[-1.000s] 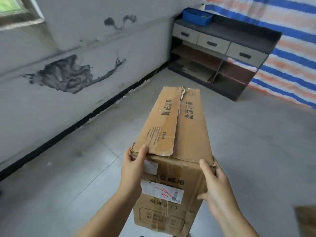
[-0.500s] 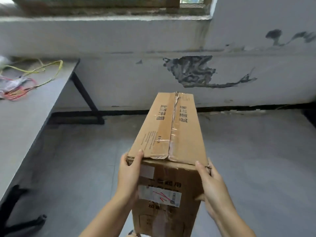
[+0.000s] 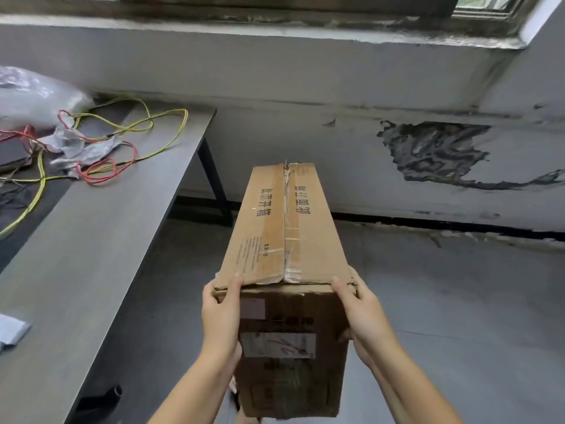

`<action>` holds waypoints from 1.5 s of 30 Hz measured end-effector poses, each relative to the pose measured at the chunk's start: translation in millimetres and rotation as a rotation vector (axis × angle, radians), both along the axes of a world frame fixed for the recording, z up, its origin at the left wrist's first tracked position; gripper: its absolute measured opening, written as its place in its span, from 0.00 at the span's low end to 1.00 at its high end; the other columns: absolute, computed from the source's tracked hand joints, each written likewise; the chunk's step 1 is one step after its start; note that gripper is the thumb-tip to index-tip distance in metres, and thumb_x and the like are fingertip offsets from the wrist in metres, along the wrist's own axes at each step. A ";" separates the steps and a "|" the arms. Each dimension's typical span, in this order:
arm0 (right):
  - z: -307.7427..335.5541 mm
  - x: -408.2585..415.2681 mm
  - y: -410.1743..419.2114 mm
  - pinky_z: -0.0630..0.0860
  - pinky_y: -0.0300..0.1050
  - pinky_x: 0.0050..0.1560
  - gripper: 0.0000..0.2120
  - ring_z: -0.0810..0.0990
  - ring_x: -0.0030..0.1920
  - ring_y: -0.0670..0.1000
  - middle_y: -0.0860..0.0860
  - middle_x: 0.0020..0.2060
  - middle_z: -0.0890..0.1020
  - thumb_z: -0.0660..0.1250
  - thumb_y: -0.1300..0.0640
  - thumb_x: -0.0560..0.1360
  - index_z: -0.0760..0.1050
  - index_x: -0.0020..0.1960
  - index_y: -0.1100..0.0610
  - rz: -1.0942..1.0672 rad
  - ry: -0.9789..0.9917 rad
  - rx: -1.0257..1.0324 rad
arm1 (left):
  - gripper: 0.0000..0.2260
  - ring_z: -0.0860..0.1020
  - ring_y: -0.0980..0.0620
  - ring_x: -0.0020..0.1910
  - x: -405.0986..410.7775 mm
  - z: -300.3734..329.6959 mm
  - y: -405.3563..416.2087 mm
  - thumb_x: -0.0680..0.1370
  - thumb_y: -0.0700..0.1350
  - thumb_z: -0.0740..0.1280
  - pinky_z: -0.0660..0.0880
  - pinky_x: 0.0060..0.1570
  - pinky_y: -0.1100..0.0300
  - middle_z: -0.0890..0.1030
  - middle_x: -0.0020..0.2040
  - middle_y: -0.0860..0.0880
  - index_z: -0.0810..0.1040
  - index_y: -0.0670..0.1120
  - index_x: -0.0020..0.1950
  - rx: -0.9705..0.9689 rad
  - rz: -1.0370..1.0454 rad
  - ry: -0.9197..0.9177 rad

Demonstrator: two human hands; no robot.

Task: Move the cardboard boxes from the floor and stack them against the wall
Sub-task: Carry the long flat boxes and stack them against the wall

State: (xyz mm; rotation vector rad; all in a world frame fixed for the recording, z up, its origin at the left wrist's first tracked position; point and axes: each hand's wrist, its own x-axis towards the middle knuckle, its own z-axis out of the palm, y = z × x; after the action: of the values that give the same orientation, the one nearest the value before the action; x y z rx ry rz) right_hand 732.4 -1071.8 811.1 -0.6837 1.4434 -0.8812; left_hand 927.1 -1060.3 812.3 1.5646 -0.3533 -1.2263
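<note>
Gripping the near top corners of a long cardboard box (image 3: 284,240), the left hand (image 3: 220,316) and the right hand (image 3: 363,316) hold it up in the air in front of the person, well above the floor (image 3: 458,301). Each thumb lies on the top edge while the other fingers curl round the sides, clamped on the cardboard. The box points away toward the wall (image 3: 305,117), its far end short of it.

A table (image 3: 76,255) stands to the left, just beside the box, with its dark leg (image 3: 214,179) near the box's far left corner. On it lie tangled yellow and red wires (image 3: 122,133), crumpled clear plastic (image 3: 70,145) and a white bag (image 3: 30,93).

The box is brown, creased and dented at its near edge, sealed along the middle seam with clear tape, printed with dark characters on top, and carries a white label (image 3: 278,345) on the near face. The table top is smooth grey.

The floor is bare grey concrete. The wall is pale with a large dark patch (image 3: 434,151) of peeled paint, a black strip along its base, and a grimy window sill (image 3: 275,29) above.
</note>
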 end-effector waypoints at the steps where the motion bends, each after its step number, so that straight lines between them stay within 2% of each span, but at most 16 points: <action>1: -6.1 15.7 -13.4 0.72 0.36 0.30 0.20 0.81 0.54 0.47 0.45 0.56 0.82 0.62 0.50 0.78 0.67 0.70 0.45 0.001 0.005 0.013 | 0.16 0.76 0.47 0.59 17.9 -7.8 -16.5 0.77 0.51 0.66 0.72 0.63 0.46 0.78 0.59 0.48 0.69 0.52 0.63 0.009 -0.014 -0.007; 4: -29.3 57.8 -52.5 0.76 0.45 0.38 0.22 0.81 0.52 0.44 0.43 0.57 0.80 0.62 0.49 0.78 0.65 0.71 0.43 -0.008 0.010 0.060 | 0.15 0.76 0.47 0.61 63.1 -33.5 -63.0 0.76 0.52 0.66 0.70 0.65 0.46 0.78 0.59 0.48 0.70 0.53 0.62 0.032 -0.041 -0.025; 7: -58.6 89.9 -84.3 0.77 0.56 0.51 0.26 0.78 0.57 0.47 0.42 0.60 0.78 0.64 0.46 0.76 0.62 0.73 0.40 -0.014 -0.012 0.119 | 0.16 0.76 0.47 0.60 93.3 -63.3 -98.7 0.77 0.52 0.66 0.70 0.65 0.45 0.79 0.59 0.48 0.70 0.52 0.63 0.064 -0.052 -0.043; 10: -101.0 110.0 -103.5 0.71 0.65 0.62 0.34 0.75 0.63 0.51 0.42 0.63 0.77 0.69 0.36 0.66 0.62 0.70 0.34 -0.004 -0.027 0.160 | 0.14 0.76 0.48 0.60 111.7 -104.3 -119.1 0.77 0.51 0.65 0.71 0.64 0.45 0.79 0.58 0.49 0.70 0.54 0.62 0.094 -0.025 -0.043; 12: -133.5 119.1 -113.4 0.70 0.62 0.65 0.34 0.74 0.64 0.49 0.41 0.64 0.75 0.69 0.36 0.64 0.63 0.68 0.32 0.002 -0.016 0.174 | 0.12 0.75 0.49 0.60 118.0 -134.0 -128.3 0.78 0.48 0.64 0.71 0.63 0.50 0.78 0.57 0.51 0.70 0.55 0.61 0.107 0.014 -0.061; 15: -188.9 128.4 -124.3 0.69 0.56 0.68 0.26 0.74 0.61 0.43 0.37 0.60 0.75 0.65 0.48 0.75 0.59 0.69 0.34 0.031 -0.002 0.178 | 0.13 0.75 0.52 0.58 123.6 -182.6 -135.5 0.80 0.43 0.62 0.69 0.58 0.57 0.77 0.56 0.54 0.68 0.53 0.63 0.135 0.037 -0.084; 17: -226.8 133.6 -124.4 0.69 0.52 0.68 0.25 0.74 0.62 0.43 0.40 0.62 0.74 0.63 0.52 0.78 0.58 0.69 0.34 0.075 0.032 0.186 | 0.13 0.74 0.52 0.59 131.6 -219.5 -133.3 0.80 0.43 0.62 0.68 0.59 0.58 0.76 0.58 0.53 0.67 0.53 0.64 0.188 0.021 -0.094; 19: -258.6 141.6 -122.7 0.71 0.48 0.66 0.26 0.75 0.62 0.44 0.43 0.64 0.74 0.63 0.55 0.79 0.58 0.71 0.37 0.112 0.059 0.180 | 0.14 0.73 0.52 0.62 142.2 -251.7 -127.0 0.80 0.45 0.61 0.67 0.64 0.55 0.75 0.61 0.53 0.65 0.54 0.65 0.247 0.011 -0.082; 22: -297.9 153.0 -122.6 0.75 0.40 0.56 0.28 0.78 0.54 0.44 0.44 0.61 0.77 0.63 0.58 0.78 0.59 0.74 0.43 0.121 0.053 0.282 | 0.19 0.68 0.54 0.63 147.3 -283.4 -118.8 0.81 0.48 0.60 0.62 0.69 0.47 0.70 0.66 0.55 0.60 0.56 0.70 0.388 -0.019 0.003; 24: -318.7 159.8 -124.0 0.70 0.44 0.63 0.29 0.75 0.62 0.46 0.44 0.66 0.74 0.63 0.57 0.78 0.57 0.76 0.46 0.148 0.030 0.366 | 0.25 0.68 0.51 0.63 146.0 -296.0 -123.4 0.81 0.50 0.60 0.64 0.64 0.42 0.68 0.67 0.53 0.54 0.56 0.75 0.480 -0.012 0.101; 26: -332.3 165.9 -129.2 0.67 0.43 0.64 0.30 0.71 0.67 0.48 0.46 0.70 0.70 0.64 0.57 0.78 0.56 0.76 0.50 0.193 0.059 0.393 | 0.28 0.69 0.46 0.66 148.1 -311.7 -133.5 0.81 0.49 0.60 0.66 0.62 0.38 0.68 0.70 0.49 0.49 0.57 0.76 0.486 0.042 0.216; 30: -351.3 180.6 -158.3 0.64 0.43 0.70 0.27 0.69 0.68 0.47 0.48 0.71 0.66 0.61 0.63 0.79 0.58 0.75 0.54 0.193 0.086 0.373 | 0.31 0.68 0.44 0.69 164.1 -342.9 -153.1 0.81 0.44 0.61 0.64 0.67 0.39 0.64 0.73 0.49 0.45 0.58 0.76 0.499 0.067 0.195; 34: -365.3 185.1 -182.6 0.57 0.46 0.74 0.22 0.59 0.74 0.52 0.53 0.75 0.59 0.58 0.63 0.80 0.64 0.73 0.57 0.389 0.214 0.417 | 0.34 0.68 0.46 0.68 169.4 -349.2 -150.4 0.80 0.40 0.62 0.65 0.67 0.41 0.67 0.69 0.52 0.45 0.58 0.76 0.528 -0.015 0.152; 39: -339.3 171.1 -180.9 0.61 0.44 0.71 0.24 0.64 0.72 0.51 0.52 0.73 0.64 0.58 0.64 0.79 0.62 0.74 0.55 0.446 0.201 0.454 | 0.34 0.66 0.45 0.70 174.4 -340.0 -147.4 0.79 0.39 0.62 0.65 0.64 0.40 0.65 0.73 0.49 0.46 0.57 0.76 0.566 -0.046 0.134; 42: -306.2 159.8 -175.1 0.64 0.41 0.64 0.25 0.71 0.60 0.46 0.53 0.62 0.71 0.61 0.60 0.79 0.60 0.75 0.53 0.453 0.205 0.452 | 0.31 0.64 0.45 0.71 173.7 -315.5 -154.5 0.80 0.40 0.60 0.64 0.67 0.42 0.63 0.75 0.48 0.46 0.54 0.78 0.599 -0.102 0.034; 45: -254.5 145.5 -168.9 0.65 0.47 0.69 0.26 0.67 0.69 0.50 0.52 0.68 0.69 0.61 0.60 0.79 0.60 0.75 0.53 0.432 0.202 0.401 | 0.29 0.65 0.46 0.71 171.4 -269.4 -157.6 0.81 0.41 0.59 0.62 0.70 0.47 0.63 0.74 0.46 0.48 0.50 0.78 0.548 -0.187 -0.082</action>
State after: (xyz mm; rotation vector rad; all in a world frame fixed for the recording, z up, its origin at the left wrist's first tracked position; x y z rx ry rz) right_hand 877.9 -1240.7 556.6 -0.7521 1.5125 -0.1825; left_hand 1098.5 -1217.9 542.9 2.0901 -0.2280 -1.4887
